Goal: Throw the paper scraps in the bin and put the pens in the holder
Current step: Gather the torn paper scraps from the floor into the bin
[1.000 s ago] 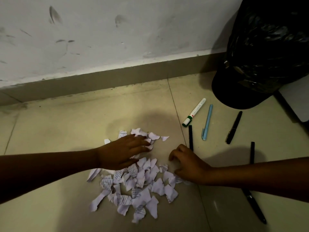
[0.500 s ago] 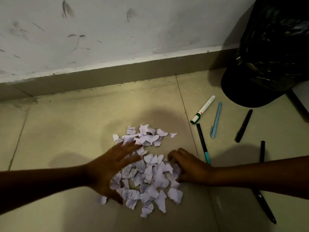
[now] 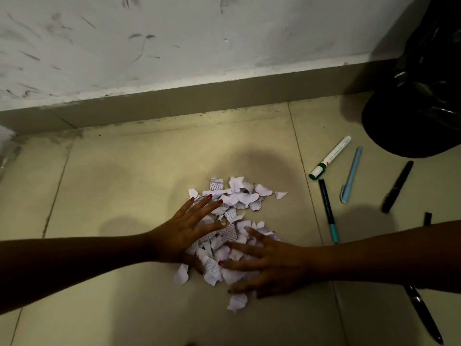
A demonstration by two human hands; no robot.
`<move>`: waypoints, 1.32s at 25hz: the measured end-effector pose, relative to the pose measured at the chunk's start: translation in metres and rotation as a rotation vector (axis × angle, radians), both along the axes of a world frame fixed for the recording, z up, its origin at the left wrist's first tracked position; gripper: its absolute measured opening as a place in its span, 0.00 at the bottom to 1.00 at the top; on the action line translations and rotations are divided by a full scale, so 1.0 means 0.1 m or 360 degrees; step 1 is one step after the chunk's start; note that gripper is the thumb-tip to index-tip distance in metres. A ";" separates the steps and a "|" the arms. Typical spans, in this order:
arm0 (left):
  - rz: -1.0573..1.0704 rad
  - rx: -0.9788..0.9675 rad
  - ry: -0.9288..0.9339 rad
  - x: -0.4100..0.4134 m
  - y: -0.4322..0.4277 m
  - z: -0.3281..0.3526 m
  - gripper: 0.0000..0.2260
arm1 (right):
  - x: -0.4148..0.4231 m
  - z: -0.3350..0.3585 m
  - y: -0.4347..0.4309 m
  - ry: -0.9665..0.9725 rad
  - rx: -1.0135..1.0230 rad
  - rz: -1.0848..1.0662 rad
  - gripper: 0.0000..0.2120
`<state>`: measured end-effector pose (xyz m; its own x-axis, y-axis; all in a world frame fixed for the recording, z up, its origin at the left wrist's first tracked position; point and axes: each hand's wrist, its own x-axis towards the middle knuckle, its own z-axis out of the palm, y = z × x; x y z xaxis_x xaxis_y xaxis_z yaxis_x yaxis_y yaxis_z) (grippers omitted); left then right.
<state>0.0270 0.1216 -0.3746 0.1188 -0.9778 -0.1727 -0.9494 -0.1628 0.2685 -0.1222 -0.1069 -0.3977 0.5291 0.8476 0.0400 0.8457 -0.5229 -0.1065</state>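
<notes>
Meanwhile both hands, left (image 3: 185, 228) and right (image 3: 269, 264), press flat, grip wide, on scraps (image 3: 237, 196) near bin (image 3: 419, 101).

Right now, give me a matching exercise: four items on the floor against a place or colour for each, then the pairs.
Items:
1. white marker
2. light blue pen
3. paper scraps
4. bin bag

Descriptions:
A. black, at the far right by the wall
B. under both hands
C. green band near its cap end
D. lying between the marker and a black pen

Pairs: 1-C, 2-D, 3-B, 4-A
</notes>
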 end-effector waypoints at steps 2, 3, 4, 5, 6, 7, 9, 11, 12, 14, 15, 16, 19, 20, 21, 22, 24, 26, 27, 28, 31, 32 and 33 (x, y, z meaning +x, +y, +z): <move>-0.0056 0.0033 -0.0025 0.07 0.09 0.03 0.46 | 0.17 -0.02 -0.07 -0.0142 -0.0039 -0.0119 0.20; -0.0067 0.0066 -0.0046 0.09 0.15 0.04 0.48 | 0.27 0.00 -0.11 -0.0199 -0.0024 -0.0166 0.19; -0.0069 0.0097 -0.0072 0.09 0.21 0.05 0.49 | 0.36 0.02 -0.17 -0.0220 0.0026 -0.0200 0.19; -0.0065 0.0121 -0.0109 0.07 0.26 0.04 0.50 | 0.45 0.05 -0.22 -0.0211 0.0097 -0.0244 0.22; -0.0054 0.0143 -0.0146 0.04 0.29 0.02 0.51 | 0.53 0.07 -0.28 -0.0162 0.0155 -0.0310 0.27; -0.0032 0.0154 -0.0171 0.01 0.28 -0.02 0.52 | 0.61 0.06 -0.33 -0.0114 0.0182 -0.0391 0.32; 0.0119 0.0112 -0.0150 -0.07 0.20 -0.09 0.53 | 0.75 0.03 -0.40 0.0004 0.0113 -0.0542 0.43; 0.0374 0.0022 -0.0067 -0.08 0.01 -0.13 0.53 | 0.85 0.01 -0.43 0.0128 0.0032 -0.0612 0.48; 0.0503 -0.0028 -0.0014 -0.05 -0.10 -0.13 0.52 | 0.89 -0.02 -0.43 0.0178 0.0015 -0.0615 0.49; 0.0659 -0.0079 0.0085 0.08 -0.32 -0.13 0.49 | 0.94 -0.08 -0.40 0.0221 0.0023 -0.0593 0.46; 0.0643 -0.0075 0.0070 0.14 -0.41 -0.16 0.48 | 0.96 -0.11 -0.39 0.0221 0.0012 -0.0597 0.44; 0.0592 -0.0040 0.0006 0.18 -0.49 -0.17 0.47 | 0.97 -0.13 -0.38 0.0196 -0.0021 -0.0617 0.42; 0.0582 -0.0006 -0.0077 0.20 -0.59 -0.24 0.42 | 0.98 -0.17 -0.35 0.0022 0.0075 -0.0649 0.32; 0.0611 -0.0069 -0.0019 0.18 -0.61 -0.24 0.39 | 0.97 -0.19 -0.33 -0.0059 0.0223 -0.0623 0.28; 0.0613 -0.0159 0.0039 0.17 -0.62 -0.24 0.34 | 0.95 -0.19 -0.31 -0.0153 0.0376 -0.0589 0.23; 0.0584 -0.0194 0.0072 0.15 -0.64 -0.22 0.29 | 0.93 -0.21 -0.29 -0.0233 0.0491 -0.0559 0.19; 0.0545 -0.0129 0.0083 0.15 -0.70 -0.15 0.21 | 0.92 -0.21 -0.25 -0.0265 0.0553 -0.0569 0.20; 0.0588 0.0064 0.0242 0.20 -0.81 -0.02 0.16 | 0.96 -0.20 -0.24 -0.0242 0.0451 -0.0647 0.27; 0.0636 0.0121 0.0324 0.23 -0.86 -0.02 0.17 | 1.00 -0.17 -0.25 -0.0206 0.0419 -0.0684 0.28; 0.0671 0.0204 0.0410 0.24 -0.93 0.06 0.19 | 1.05 -0.10 -0.29 -0.0148 0.0411 -0.0712 0.26; 0.0663 -0.0012 0.0363 0.18 -1.12 0.22 0.28 | 1.06 0.31 -0.51 0.0224 0.0614 -0.0861 0.22; 0.0667 -0.0095 0.0422 0.11 -1.24 0.37 0.24 | 1.00 0.46 -0.62 0.0268 0.0706 -0.0940 0.22; 0.0669 -0.0201 0.0467 0.06 -1.36 0.54 0.19 | 0.95 0.65 -0.70 0.0262 0.0767 -0.1011 0.21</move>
